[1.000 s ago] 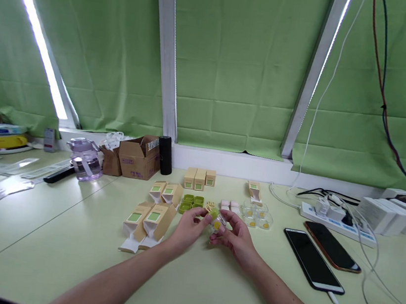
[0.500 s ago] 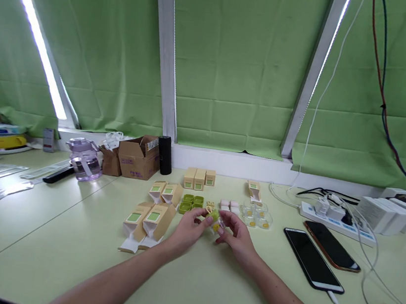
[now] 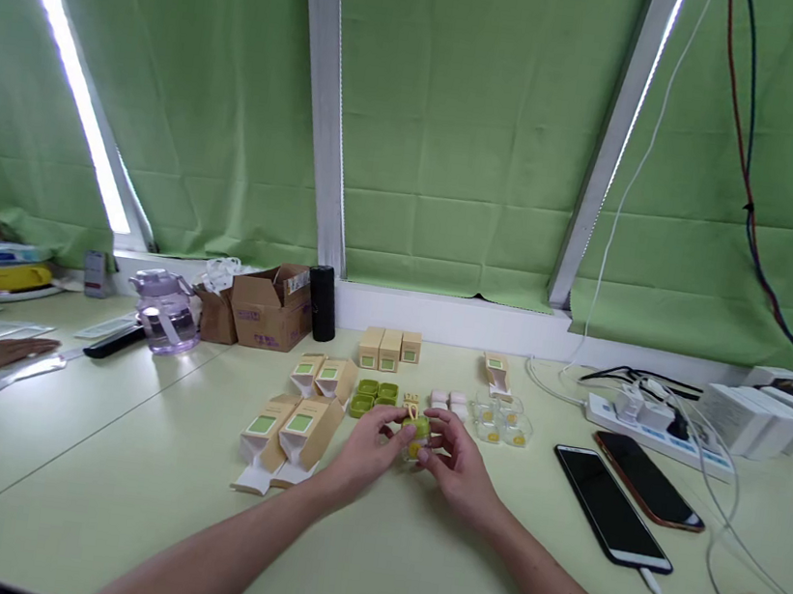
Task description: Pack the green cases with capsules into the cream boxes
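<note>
My left hand (image 3: 367,451) and my right hand (image 3: 458,466) meet at the table's middle, fingers pinched on a small clear case with a green and yellow part (image 3: 416,433) held between them. Just behind the hands lie several green square cases (image 3: 374,397), small pink blocks (image 3: 448,400) and clear cases with yellow dots (image 3: 503,423). To the left of my left hand lie open tan cartons with green labels (image 3: 292,427). Three closed tan boxes (image 3: 390,348) stand in a row further back.
Two phones (image 3: 613,509) lie to the right, with a power strip (image 3: 647,420), cables and white boxes (image 3: 753,414) behind. At the back left stand a cardboard box (image 3: 272,306), a black cylinder (image 3: 324,303) and a purple jug (image 3: 165,309). Another person's hand (image 3: 9,351) rests at far left.
My hands have closed in tighter round the small case and brought it slightly lower and leftward. The other person's hand at far left has reached further onto the table.
</note>
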